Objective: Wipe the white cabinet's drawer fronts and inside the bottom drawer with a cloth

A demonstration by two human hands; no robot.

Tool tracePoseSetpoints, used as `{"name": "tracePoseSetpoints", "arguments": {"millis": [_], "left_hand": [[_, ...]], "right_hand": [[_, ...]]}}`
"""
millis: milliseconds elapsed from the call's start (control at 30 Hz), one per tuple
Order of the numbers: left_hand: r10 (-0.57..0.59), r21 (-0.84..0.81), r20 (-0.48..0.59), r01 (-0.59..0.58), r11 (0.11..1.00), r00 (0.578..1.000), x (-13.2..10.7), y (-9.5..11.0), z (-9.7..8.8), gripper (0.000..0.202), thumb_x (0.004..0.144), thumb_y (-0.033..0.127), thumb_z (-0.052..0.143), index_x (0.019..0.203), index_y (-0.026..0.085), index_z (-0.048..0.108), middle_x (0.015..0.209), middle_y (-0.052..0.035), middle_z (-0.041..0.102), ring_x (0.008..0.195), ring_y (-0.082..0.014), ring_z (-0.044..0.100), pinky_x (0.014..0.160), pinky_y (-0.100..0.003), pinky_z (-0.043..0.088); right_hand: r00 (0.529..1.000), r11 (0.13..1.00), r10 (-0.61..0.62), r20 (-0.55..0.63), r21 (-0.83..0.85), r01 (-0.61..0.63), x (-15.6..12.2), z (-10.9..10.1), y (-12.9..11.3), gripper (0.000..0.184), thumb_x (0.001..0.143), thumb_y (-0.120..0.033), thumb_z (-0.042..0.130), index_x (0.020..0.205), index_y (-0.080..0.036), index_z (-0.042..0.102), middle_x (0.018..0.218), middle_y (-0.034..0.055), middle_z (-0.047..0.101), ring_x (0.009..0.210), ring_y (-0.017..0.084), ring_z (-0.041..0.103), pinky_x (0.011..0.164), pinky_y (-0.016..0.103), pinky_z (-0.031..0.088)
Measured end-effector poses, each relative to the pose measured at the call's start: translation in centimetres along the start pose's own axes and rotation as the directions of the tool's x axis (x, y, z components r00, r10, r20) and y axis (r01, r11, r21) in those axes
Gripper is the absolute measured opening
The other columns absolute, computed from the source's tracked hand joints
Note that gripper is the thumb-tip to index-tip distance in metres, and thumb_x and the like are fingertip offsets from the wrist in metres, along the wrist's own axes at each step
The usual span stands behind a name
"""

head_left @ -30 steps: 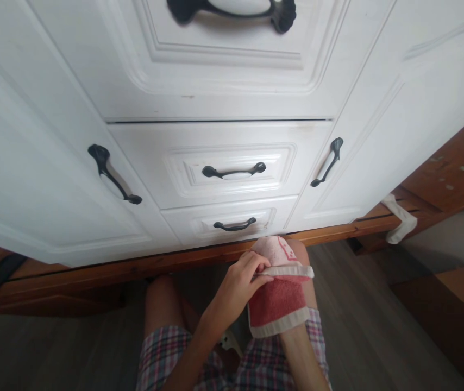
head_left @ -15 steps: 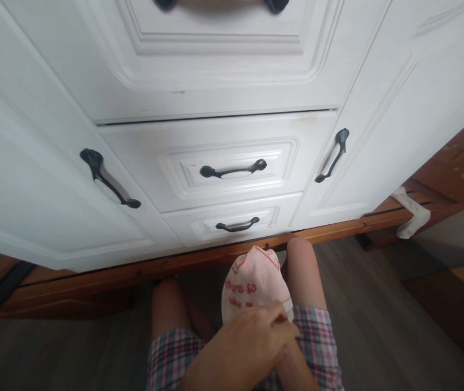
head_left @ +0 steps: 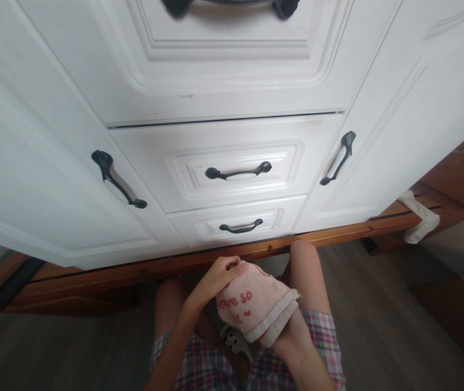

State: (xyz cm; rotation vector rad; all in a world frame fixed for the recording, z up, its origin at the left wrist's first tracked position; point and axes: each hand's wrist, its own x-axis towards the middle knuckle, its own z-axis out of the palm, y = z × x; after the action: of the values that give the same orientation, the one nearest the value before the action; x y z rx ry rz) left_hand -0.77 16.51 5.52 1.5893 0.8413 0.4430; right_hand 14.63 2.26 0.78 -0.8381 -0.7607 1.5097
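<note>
A pink cloth mitt [head_left: 256, 309] with red lettering and a pale cuff covers my right hand [head_left: 295, 342]; only the wrist shows below the cuff, and the fingers are hidden inside. My left hand [head_left: 215, 277] is closed in a pinch on the far tip of the mitt. Both hands hover above my bare knees and plaid shorts [head_left: 199, 364], just in front of the cabinet's lowest drawer [head_left: 281, 217].
A white cabinet fills the upper view, with stacked drawers and black handles [head_left: 238, 172] and a door on each side. It stands on a wooden base [head_left: 134, 269]. A white cloth [head_left: 421, 222] hangs at the right. A small pale object [head_left: 234, 339] lies between my legs on the grey floor.
The mitt has turned from its red terry side to the pink lettered side. My left hand moved from the cuff up to the mitt's tip.
</note>
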Motion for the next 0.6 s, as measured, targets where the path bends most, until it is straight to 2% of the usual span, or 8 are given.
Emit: {"name": "tracePoseSetpoints", "arguments": {"millis": [133, 267, 333, 400, 467, 500, 533, 600], "left_hand": [[-0.137, -0.204, -0.058, 0.123, 0.971, 0.989, -1.3, -0.8, 0.4, 0.046, 0.091, 0.064, 0.073, 0.094, 0.018, 0.076, 0.097, -0.0051, 0.075, 0.097, -0.0250, 0.066, 0.091, -0.036, 0.052], [-0.152, -0.332, 0.108, 0.180, 0.926, 0.982, -3.3, -0.2, 0.1, 0.047, 0.092, 0.052, 0.079, 0.130, 0.024, 0.077, 0.136, -0.0075, 0.075, 0.127, -0.0289, 0.065, 0.112, -0.041, 0.050], [-0.109, -0.381, 0.115, 0.145, 0.913, 0.987, -3.5, 0.1, -0.4, 0.057, 0.091, 0.044, 0.082, 0.144, 0.028, 0.069, 0.145, -0.0073, 0.071, 0.132, -0.0289, 0.064, 0.115, -0.041, 0.049], [-0.006, -0.348, 0.048, 0.023, 0.937, 0.999, -3.0, -0.2, -0.8, 0.046, 0.094, 0.040, 0.079, 0.138, 0.026, 0.073, 0.139, -0.0079, 0.073, 0.127, -0.0281, 0.066, 0.113, -0.041, 0.050], [0.123, -0.243, -0.005, -0.121, 0.962, 0.992, -1.7, -1.0, -0.9, 0.019, 0.093, 0.034, 0.073, 0.102, 0.021, 0.083, 0.125, -0.0091, 0.076, 0.115, -0.0272, 0.069, 0.109, -0.040, 0.051], [0.175, -0.187, -0.018, -0.175, 0.967, 0.984, -0.9, -1.5, -0.9, 0.019, 0.090, 0.030, 0.070, 0.080, 0.019, 0.081, 0.120, -0.0101, 0.077, 0.111, -0.0270, 0.070, 0.107, -0.039, 0.051], [0.204, -0.150, -0.045, -0.208, 0.966, 0.978, -0.2, -2.1, -0.7, 0.024, 0.086, 0.026, 0.068, 0.065, 0.018, 0.075, 0.119, -0.0111, 0.077, 0.111, -0.0274, 0.069, 0.107, -0.039, 0.050], [0.213, -0.138, -0.092, -0.224, 0.965, 0.973, 0.9, -3.0, -0.4, 0.024, 0.080, 0.022, 0.063, 0.057, 0.018, 0.070, 0.128, -0.0120, 0.075, 0.119, -0.0292, 0.068, 0.109, -0.040, 0.048]], "right_hand": [[0.980, 0.923, 0.197, -0.030, 0.343, -0.175, -3.2, -0.2, 1.5, 0.073, 0.093, -0.085, 0.048, 0.120, -0.025, 0.081, 0.130, 0.0173, 0.078, 0.130, 0.040, 0.069, 0.106, 0.065, 0.054], [0.934, 0.897, 0.317, -0.166, 0.373, -0.239, -3.3, -0.4, 1.1, 0.068, 0.086, -0.076, 0.071, 0.124, -0.020, 0.079, 0.125, 0.0189, 0.079, 0.122, 0.041, 0.071, 0.105, 0.061, 0.056], [0.924, 0.973, 0.190, -0.332, 0.186, -0.133, -2.4, -0.9, 0.2, 0.053, 0.085, -0.059, 0.083, 0.123, -0.022, 0.079, 0.122, 0.0157, 0.079, 0.120, 0.038, 0.071, 0.108, 0.057, 0.055], [0.920, 0.987, -0.102, -0.378, -0.156, 0.046, -1.4, -1.9, -0.8, 0.035, 0.086, -0.050, 0.085, 0.110, -0.025, 0.083, 0.120, 0.0134, 0.078, 0.118, 0.036, 0.069, 0.109, 0.053, 0.053], [0.895, 0.853, -0.370, -0.247, -0.472, 0.223, -0.4, -3.2, -1.3, 0.028, 0.090, -0.054, 0.079, 0.088, -0.027, 0.085, 0.119, 0.0136, 0.075, 0.117, 0.036, 0.066, 0.108, 0.051, 0.052], [0.882, 0.772, -0.441, -0.168, -0.571, 0.277, 0.1, -3.8, -1.4, 0.033, 0.092, -0.056, 0.076, 0.077, -0.027, 0.085, 0.120, 0.0139, 0.074, 0.117, 0.036, 0.065, 0.107, 0.050, 0.052], [0.872, 0.707, -0.476, -0.111, -0.637, 0.305, 0.5, -4.3, -1.4, 0.039, 0.094, -0.057, 0.073, 0.070, -0.028, 0.083, 0.122, 0.0140, 0.072, 0.118, 0.036, 0.064, 0.106, 0.049, 0.052], [0.852, 0.633, -0.517, -0.087, -0.709, 0.311, 1.0, -5.1, -1.1, 0.044, 0.097, -0.055, 0.069, 0.065, -0.028, 0.082, 0.127, 0.0139, 0.070, 0.121, 0.036, 0.063, 0.104, 0.049, 0.052]]}}
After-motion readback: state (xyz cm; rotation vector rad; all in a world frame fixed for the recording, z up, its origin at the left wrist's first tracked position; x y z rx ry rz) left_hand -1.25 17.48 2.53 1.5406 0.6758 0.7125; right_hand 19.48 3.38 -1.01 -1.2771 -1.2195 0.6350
